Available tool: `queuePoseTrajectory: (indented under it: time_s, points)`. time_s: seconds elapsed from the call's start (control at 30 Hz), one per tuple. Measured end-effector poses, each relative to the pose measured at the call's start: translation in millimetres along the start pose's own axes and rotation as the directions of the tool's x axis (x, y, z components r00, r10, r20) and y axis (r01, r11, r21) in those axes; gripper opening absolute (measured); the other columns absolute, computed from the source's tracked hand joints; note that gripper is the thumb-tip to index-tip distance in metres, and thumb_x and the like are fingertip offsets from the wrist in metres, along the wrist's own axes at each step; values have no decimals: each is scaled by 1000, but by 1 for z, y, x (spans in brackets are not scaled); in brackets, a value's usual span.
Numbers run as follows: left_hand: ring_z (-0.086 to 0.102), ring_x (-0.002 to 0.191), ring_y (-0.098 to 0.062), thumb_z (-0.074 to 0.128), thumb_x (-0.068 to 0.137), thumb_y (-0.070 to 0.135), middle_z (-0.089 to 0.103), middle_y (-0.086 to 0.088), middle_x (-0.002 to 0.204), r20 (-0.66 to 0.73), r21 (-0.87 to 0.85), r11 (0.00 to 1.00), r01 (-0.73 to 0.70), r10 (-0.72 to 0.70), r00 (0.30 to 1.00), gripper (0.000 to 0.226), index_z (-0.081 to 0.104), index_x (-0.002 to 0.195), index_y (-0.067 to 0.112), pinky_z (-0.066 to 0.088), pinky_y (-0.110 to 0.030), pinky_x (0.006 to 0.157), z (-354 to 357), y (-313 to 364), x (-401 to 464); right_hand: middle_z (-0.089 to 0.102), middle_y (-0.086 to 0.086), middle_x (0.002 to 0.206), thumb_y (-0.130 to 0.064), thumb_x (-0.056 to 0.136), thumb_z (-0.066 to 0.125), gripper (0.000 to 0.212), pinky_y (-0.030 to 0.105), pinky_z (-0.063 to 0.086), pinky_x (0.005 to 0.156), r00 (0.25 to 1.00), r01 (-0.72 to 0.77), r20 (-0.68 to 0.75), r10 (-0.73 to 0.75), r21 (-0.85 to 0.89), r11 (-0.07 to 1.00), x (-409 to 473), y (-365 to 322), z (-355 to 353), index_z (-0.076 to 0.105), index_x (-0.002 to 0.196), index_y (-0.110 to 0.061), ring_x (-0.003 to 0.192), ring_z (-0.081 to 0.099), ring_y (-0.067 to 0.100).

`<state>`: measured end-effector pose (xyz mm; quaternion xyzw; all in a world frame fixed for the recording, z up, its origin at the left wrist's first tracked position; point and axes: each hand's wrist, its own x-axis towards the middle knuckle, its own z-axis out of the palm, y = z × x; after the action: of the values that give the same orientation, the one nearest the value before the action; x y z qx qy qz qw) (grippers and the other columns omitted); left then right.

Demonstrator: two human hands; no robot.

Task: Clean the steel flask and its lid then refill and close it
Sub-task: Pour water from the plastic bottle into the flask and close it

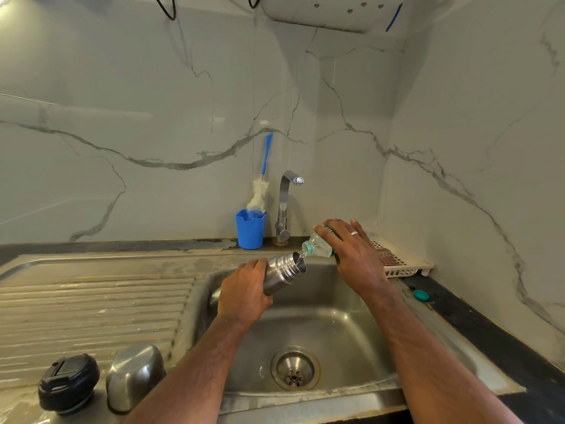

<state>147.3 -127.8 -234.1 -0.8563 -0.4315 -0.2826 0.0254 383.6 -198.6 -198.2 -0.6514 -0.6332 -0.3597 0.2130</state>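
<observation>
My left hand (244, 290) grips the steel flask (282, 270), tilted over the sink basin (345, 325) with its open mouth up and to the right. My right hand (356, 255) holds a clear plastic bottle (319, 245) tipped down, its neck touching the flask mouth; water runs into the flask. The flask's black stopper (68, 384) and steel cup lid (134, 377) stand on the drainboard at the lower left.
A blue cup (250, 229) with a blue-handled bottle brush (260, 191) stands beside the tap (286, 206) at the back. A white rack (403, 261) with a cloth sits right of the sink. A green bottle cap (421, 295) lies on the dark counter.
</observation>
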Motion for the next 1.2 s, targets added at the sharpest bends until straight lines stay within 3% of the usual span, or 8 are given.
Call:
queuePoseTrajectory:
  time_s: [0.53, 0.73, 1.2]
  points:
    - [57, 119, -16, 81, 79, 41, 59, 1, 135, 4, -19, 1000, 6, -6, 1000, 73, 47, 140, 22, 49, -32, 100, 1, -1, -1, 56, 1, 138, 15, 69, 74, 89, 43, 26, 121, 1000, 2, -2, -2, -17, 1000, 0, 0, 2, 48, 141, -28, 130, 51, 24]
    - [59, 114, -16, 81, 78, 39, 61, 2, 130, -1, -23, 1000, 7, -7, 1000, 67, 50, 135, 23, 50, -31, 96, 2, -2, 0, 56, 1, 137, 17, 68, 71, 88, 39, 16, 122, 1000, -2, -8, 1, -13, 1000, 1, 1, 1, 49, 141, -27, 131, 50, 24]
    - [57, 119, -16, 82, 78, 41, 60, 1, 135, 16, -26, 999, 24, -24, 1000, 74, 47, 141, 23, 49, -32, 102, 5, -3, 1, 56, 2, 139, 17, 67, 72, 89, 44, 24, 121, 1000, 8, -9, -8, -16, 1000, 1, -1, -2, 50, 140, -27, 131, 52, 25]
